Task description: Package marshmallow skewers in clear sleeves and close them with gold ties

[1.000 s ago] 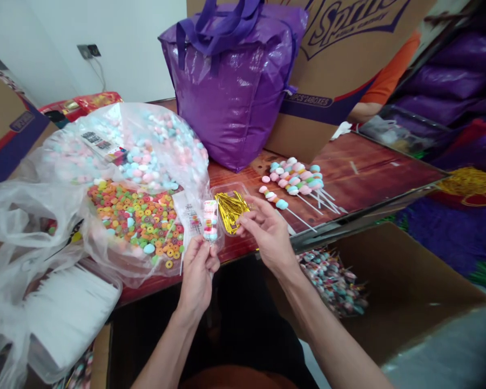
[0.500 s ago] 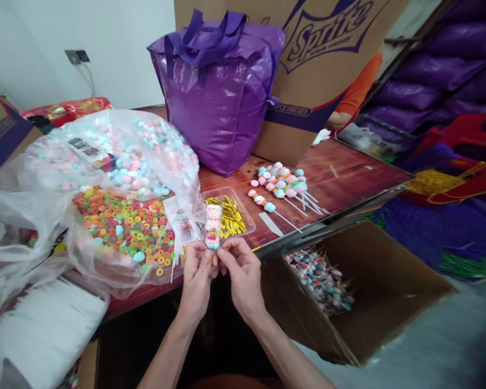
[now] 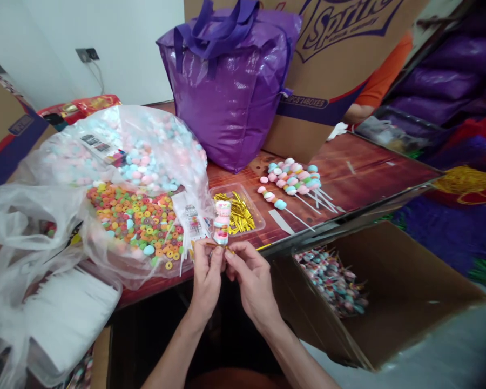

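Red-brown boards pattern the counter (image 3: 372, 167), backed by a pale wall, a purple bag (image 3: 230, 97) and a large printed carton (image 3: 344, 59); past the carton, an orange sleeve (image 3: 386, 70) shows that someone else is close by. From where I stand, both hands are together just off the counter's near edge. Fingers of the left hand (image 3: 207, 270) pinch the gathered neck of a wrapped candy stick (image 3: 222, 219), which stands upright above the fingertips, while the right hand (image 3: 251, 275) meets it there, thumb and finger clamped on a gold tie (image 3: 228, 249) lying across that neck.

I'd judge the step in hand to be closing the wrapper with the tie. What comes next seems to call for a snug twist, the left grip kept steady so that the wrapper doesn't slip or the soft candy get squashed.

Just behind the candy sits a clear tray (image 3: 261, 222) of spare gold ties (image 3: 243, 210). Bare candy sticks (image 3: 295, 178) lie to the right, and below the counter a cardboard box (image 3: 413, 281) holds many small wrapped sweets (image 3: 332, 281).
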Action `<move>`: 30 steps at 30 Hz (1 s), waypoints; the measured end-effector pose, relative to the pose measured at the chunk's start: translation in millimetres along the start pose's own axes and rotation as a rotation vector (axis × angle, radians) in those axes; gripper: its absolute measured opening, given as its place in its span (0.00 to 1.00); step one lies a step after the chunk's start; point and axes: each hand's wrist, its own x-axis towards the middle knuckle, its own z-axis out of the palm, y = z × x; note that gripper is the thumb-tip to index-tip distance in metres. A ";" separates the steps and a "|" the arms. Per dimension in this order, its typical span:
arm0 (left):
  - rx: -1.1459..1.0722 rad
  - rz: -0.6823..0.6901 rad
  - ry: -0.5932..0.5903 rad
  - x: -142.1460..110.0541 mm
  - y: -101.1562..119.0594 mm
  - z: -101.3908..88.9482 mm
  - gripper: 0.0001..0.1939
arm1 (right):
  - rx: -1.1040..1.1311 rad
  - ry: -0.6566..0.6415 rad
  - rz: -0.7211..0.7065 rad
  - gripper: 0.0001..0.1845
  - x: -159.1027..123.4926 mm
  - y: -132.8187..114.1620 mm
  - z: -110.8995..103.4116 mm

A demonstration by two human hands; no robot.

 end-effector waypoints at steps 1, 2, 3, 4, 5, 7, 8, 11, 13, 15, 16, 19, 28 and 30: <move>0.002 -0.008 0.001 0.4 0.4 0.3 0.11 | -0.031 -0.007 -0.006 0.11 0.1 0.0 -1.6; 0.003 -0.014 0.001 0.8 0.5 0.4 0.11 | -0.059 -0.016 -0.012 0.11 0.5 -0.4 -3.1; 0.003 -0.019 0.005 1.2 0.5 0.4 0.11 | -0.086 -0.026 -0.022 0.11 0.9 -1.1 -4.4; 0.005 -0.018 0.012 1.6 0.3 0.2 0.11 | -0.112 -0.033 -0.037 0.11 1.4 -2.2 -5.5; 0.011 -0.015 0.020 2.0 0.0 0.0 0.11 | -0.138 -0.038 -0.058 0.11 1.8 -3.6 -6.2; 0.025 -0.007 0.025 2.6 -0.5 -0.4 0.10 | -0.196 -0.038 -0.107 0.12 2.1 -6.8 -6.8; 0.030 -0.004 0.021 2.7 -0.8 -0.5 0.09 | -0.227 -0.034 -0.128 0.11 2.0 -8.2 -6.9; 0.037 -0.001 0.004 2.2 -1.6 -0.7 0.08 | -0.318 -0.032 -0.153 0.10 1.7 -10.3 -8.1; 0.044 0.003 -0.010 1.3 -2.2 -1.1 0.08 | -0.372 -0.034 -0.164 0.10 1.9 -9.7 -10.0; 0.053 0.010 -0.031 0.3 -2.6 -1.9 0.09 | -0.419 -0.033 -0.187 0.09 2.9 -8.1 -12.5; 0.060 0.012 -0.044 0.0 -2.6 -2.4 0.09 | -0.440 -0.035 -0.198 0.09 3.6 -7.3 -13.8; 0.068 0.010 -0.070 0.3 -1.1 -3.7 0.09 | -0.493 -0.058 -0.215 0.09 6.1 -5.8 -17.5; -0.211 -0.094 -0.083 0.8 3.8 -3.7 0.16 | -0.702 -0.158 -0.317 0.07 6.9 -6.2 -28.1; -0.304 -0.146 -0.102 -0.8 7.3 -3.5 0.18 | -0.727 -0.140 -0.318 0.08 8.0 -1.1 -30.6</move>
